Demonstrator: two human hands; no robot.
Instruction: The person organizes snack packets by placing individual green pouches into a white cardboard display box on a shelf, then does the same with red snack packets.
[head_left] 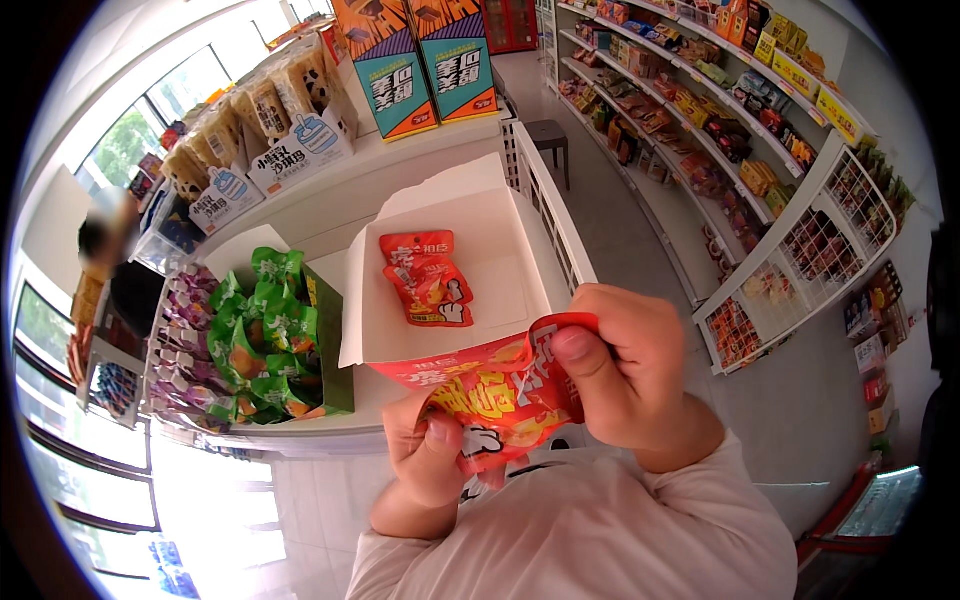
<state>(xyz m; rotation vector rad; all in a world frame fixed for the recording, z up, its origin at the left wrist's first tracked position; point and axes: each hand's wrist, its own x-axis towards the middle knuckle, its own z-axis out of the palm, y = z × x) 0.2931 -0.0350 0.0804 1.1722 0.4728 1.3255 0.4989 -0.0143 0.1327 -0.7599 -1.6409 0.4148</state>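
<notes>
A red snack bag [508, 402] with yellow and white print is stretched between my two hands, close to my chest. My left hand [428, 455] pinches its left side, thumb on top. The upper right corner is gripped by my right hand [635, 375], thumb pressed on the front. Right behind the bag stands an open white cardboard display box [515, 265] with a red front, partly covered by the bag. Inside that box, toward its left, lie small red snack packets [428, 285], overlapping each other.
Left of the white box, a green box [330, 345] holds green packets, with purple pouches [185, 345] beyond. Cartons of wrapped snacks [265, 120] and tall printed boxes [425, 70] stand behind. Stocked shelves [680, 110], a wire rack [800, 255] and a stool [548, 135] are right; a person [108, 235] is far left.
</notes>
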